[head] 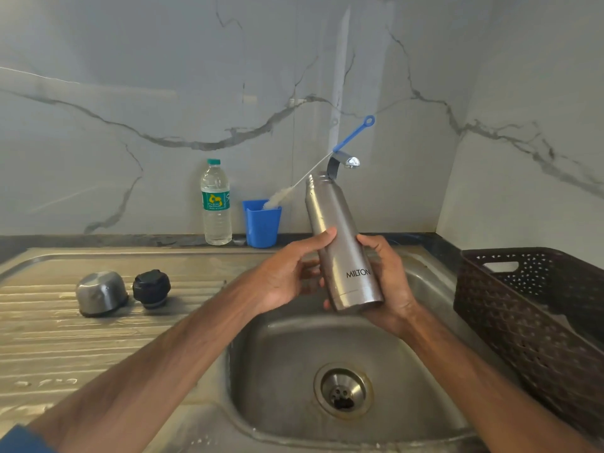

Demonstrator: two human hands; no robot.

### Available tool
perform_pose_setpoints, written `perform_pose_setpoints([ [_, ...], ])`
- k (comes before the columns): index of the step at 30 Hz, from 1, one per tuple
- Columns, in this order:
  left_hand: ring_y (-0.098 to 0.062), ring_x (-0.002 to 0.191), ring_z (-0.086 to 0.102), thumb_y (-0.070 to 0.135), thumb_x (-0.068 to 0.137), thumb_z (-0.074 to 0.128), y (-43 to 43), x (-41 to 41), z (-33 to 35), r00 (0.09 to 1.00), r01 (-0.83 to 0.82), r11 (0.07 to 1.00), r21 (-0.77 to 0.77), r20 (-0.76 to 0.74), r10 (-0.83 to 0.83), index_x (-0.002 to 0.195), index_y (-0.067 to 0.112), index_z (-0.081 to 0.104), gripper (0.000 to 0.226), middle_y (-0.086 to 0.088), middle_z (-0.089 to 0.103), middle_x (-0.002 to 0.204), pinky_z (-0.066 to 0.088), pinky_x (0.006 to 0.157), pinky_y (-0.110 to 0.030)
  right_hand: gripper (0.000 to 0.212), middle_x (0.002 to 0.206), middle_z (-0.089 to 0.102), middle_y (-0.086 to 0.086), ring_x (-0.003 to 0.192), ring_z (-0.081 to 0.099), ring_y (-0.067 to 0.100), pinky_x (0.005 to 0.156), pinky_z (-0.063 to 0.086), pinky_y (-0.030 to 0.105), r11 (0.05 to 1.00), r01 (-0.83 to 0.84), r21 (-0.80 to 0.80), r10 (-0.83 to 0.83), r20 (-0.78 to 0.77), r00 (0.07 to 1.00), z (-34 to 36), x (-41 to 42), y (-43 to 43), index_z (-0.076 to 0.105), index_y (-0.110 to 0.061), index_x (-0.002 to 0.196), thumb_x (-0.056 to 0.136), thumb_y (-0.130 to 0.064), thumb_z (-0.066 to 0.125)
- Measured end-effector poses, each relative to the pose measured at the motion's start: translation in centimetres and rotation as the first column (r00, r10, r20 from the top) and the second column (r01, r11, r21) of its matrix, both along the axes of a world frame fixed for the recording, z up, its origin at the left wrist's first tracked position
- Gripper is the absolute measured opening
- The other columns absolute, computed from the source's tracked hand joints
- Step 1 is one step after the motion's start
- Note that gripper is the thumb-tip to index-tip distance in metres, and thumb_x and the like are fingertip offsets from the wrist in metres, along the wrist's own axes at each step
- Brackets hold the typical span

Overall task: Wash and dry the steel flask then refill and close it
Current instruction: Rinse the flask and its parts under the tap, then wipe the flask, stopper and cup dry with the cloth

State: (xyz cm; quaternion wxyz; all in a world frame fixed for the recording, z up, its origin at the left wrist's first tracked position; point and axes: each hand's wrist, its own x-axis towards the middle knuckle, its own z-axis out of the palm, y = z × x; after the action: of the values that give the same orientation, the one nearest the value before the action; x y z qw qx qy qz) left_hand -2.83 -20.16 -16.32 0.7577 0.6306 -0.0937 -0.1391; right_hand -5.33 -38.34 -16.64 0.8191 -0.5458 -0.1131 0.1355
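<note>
– Hands first: what does the left hand (287,273) do?
– It grips the steel flask (336,243) at the middle of its body. The thumb lies across the front and the fingers curl behind.
– And the right hand (389,279)?
– It holds the lower part of the same flask, with the thumb along the right side and the fingers wrapped under the base. So both hands are closed round it.
– Where is the flask itself?
– In the air above the sink (287,371). It is tilted, with the base toward the person and the open, threaded mouth up and away, just under the tap (346,160). The word MILTON is on its lower body.
– What is at the bottom of the sink?
– The round drain (343,390).
– And to the left?
– On the ribbed drainboard (98,348) stands a steel cap (101,292), dome up. A black stopper (151,288) is just beside it on the right.
– Behind the sink?
– On the dark counter (98,240), against the marble wall, a plastic water bottle (215,204) stands upright. A blue cup (261,227) is just beside it. A bottle brush (313,171) stands in the cup with the bristles down, and its blue handle leans to the right above the tap.
– On the right side?
– A brown perforated basket (523,322) sits near the rim of the sink.
</note>
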Motion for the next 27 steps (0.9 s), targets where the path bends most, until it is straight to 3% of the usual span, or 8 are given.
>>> perform_pose_setpoints([
  [3,-0.025,0.071,0.057,0.063,0.085,0.075,-0.9,-0.4,-0.3,1.000,0.020,0.997,-0.069,-0.020,-0.021,0.124,0.007,0.065,0.069,-0.010,0.067,0.083,0.054,0.060,-0.038,0.061,0.099,0.069,0.024,0.081,0.066,0.035,0.072,0.057,0.047,1.000,-0.011,0.015,0.011,-0.002,1.000,0.1,-0.3,0.6,0.076,0.003,0.111,0.095,-0.051,0.052],
  [7,-0.035,0.123,0.067,0.062,0.079,0.082,-1.4,-0.2,-1.0,0.998,-0.036,0.987,-0.157,-0.048,0.029,0.135,0.013,0.067,0.076,-0.019,0.069,0.133,0.049,0.110,-0.059,0.061,0.127,0.068,0.027,0.110,0.068,0.042,0.097,0.055,0.054,0.996,0.059,-0.067,-0.055,0.056,0.997,-0.7,0.8,0.1,0.067,-0.001,0.131,0.094,-0.049,0.062],
  [12,-0.033,0.117,0.070,0.046,0.093,0.071,-1.7,-0.5,-1.5,0.995,-0.091,0.949,-0.301,-0.067,0.074,0.140,0.011,0.062,0.060,-0.017,0.070,0.134,0.056,0.099,-0.049,0.049,0.117,0.075,0.020,0.111,0.070,0.039,0.105,0.053,0.056,0.948,0.130,-0.292,-0.095,0.131,0.987,-0.3,1.1,-0.7,0.073,-0.005,0.121,0.092,-0.044,0.071],
  [16,-0.029,0.101,0.075,0.048,0.093,0.068,-3.6,-0.9,-1.2,0.991,-0.123,0.929,-0.350,-0.101,0.093,0.138,0.011,0.063,0.059,-0.015,0.075,0.121,0.060,0.082,-0.043,0.048,0.068,0.075,-0.001,0.064,0.069,0.015,0.069,0.056,0.035,0.704,0.465,-0.537,-0.187,0.492,0.850,0.6,0.6,-1.6,0.076,-0.007,0.074,0.099,-0.047,0.065],
  [19,-0.031,0.102,0.076,0.048,0.097,0.064,-5.6,-1.4,-0.2,0.987,-0.124,0.912,-0.391,-0.140,0.075,0.132,0.010,0.066,0.052,-0.014,0.076,0.118,0.059,0.086,-0.046,0.046,0.047,0.054,-0.018,0.045,0.051,-0.005,0.052,0.036,0.012,0.513,0.693,-0.507,-0.294,0.654,0.697,1.8,-0.1,-2.2,0.061,-0.024,0.058,0.100,-0.042,0.065],
  [22,-0.033,0.107,0.074,0.046,0.097,0.064,-7.1,-1.6,0.2,0.992,-0.090,0.918,-0.387,-0.122,0.045,0.135,0.006,0.066,0.055,-0.015,0.075,0.122,0.059,0.091,-0.049,0.031,0.062,0.068,-0.010,0.055,0.061,-0.003,0.062,0.051,0.022,0.388,0.773,-0.501,-0.348,0.697,0.627,3.6,-0.2,-3.1,0.072,-0.014,0.070,0.093,-0.034,0.071],
  [25,-0.029,0.095,0.076,0.043,0.097,0.062,-7.4,-1.9,-0.4,0.993,-0.072,0.914,-0.400,-0.115,0.028,0.129,0.007,0.067,0.048,-0.013,0.076,0.111,0.059,0.085,-0.045,0.018,0.073,0.074,0.019,0.059,0.072,0.019,0.060,0.063,0.049,0.334,0.713,-0.617,-0.275,0.660,0.699,5.8,-0.5,-4.5,0.076,0.000,0.077,0.078,-0.017,0.071],
  [27,-0.030,0.102,0.073,0.042,0.095,0.066,-7.3,-2.0,-0.9,0.986,-0.091,0.917,-0.389,-0.163,0.029,0.134,0.010,0.065,0.051,-0.014,0.073,0.119,0.057,0.088,-0.046,0.013,0.071,0.074,0.018,0.063,0.076,0.025,0.060,0.064,0.049,0.256,0.704,-0.663,-0.206,0.674,0.710,7.8,-1.4,-6.1,0.078,-0.002,0.074,0.075,-0.010,0.068],
])
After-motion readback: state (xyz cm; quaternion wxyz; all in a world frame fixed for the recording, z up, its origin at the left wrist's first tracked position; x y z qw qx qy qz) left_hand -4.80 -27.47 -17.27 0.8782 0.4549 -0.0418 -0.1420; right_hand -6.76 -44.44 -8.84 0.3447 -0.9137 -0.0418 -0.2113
